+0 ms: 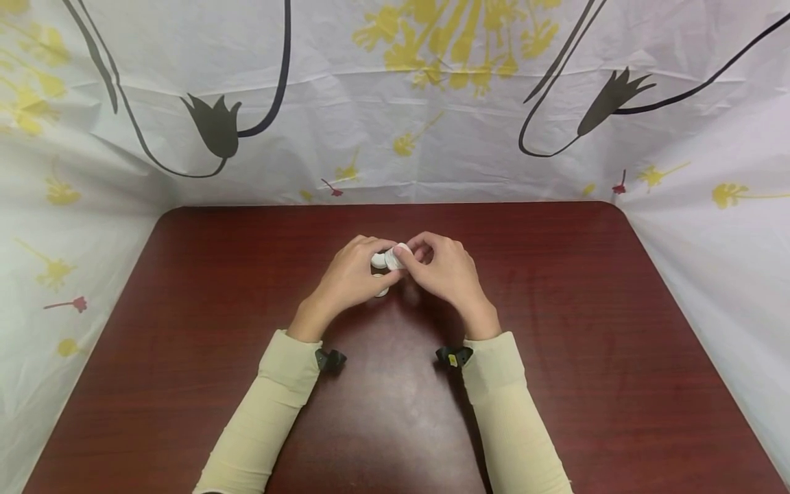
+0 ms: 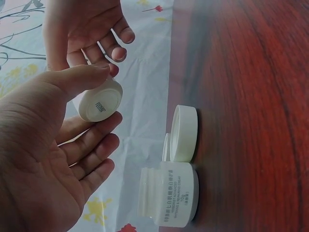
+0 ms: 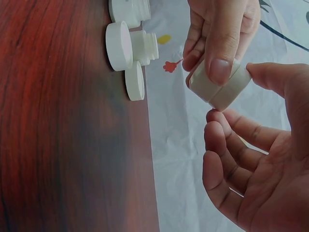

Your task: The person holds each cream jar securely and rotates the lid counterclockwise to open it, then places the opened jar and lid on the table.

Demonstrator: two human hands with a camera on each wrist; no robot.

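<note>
Both hands meet above the far middle of the table on a small white cream jar (image 3: 201, 86) with its lid (image 3: 232, 89) on. My left hand (image 1: 354, 274) grips the jar's body, the thumb laid across its side. The printed round base (image 2: 102, 102) faces the left wrist camera. From the other side, my right hand (image 1: 447, 267) pinches the lid between thumb and fingertips, its other fingers loosely bent. Below them an uncapped white jar with printed text (image 2: 176, 195) stands on the table, a loose white lid (image 2: 186, 134) beside it.
A second uncapped jar (image 3: 145, 47) and another loose lid (image 3: 135, 81) show in the right wrist view, close to the first pair. The dark red wooden table (image 1: 395, 412) ends at a white patterned cloth (image 1: 296, 137) behind and at both sides.
</note>
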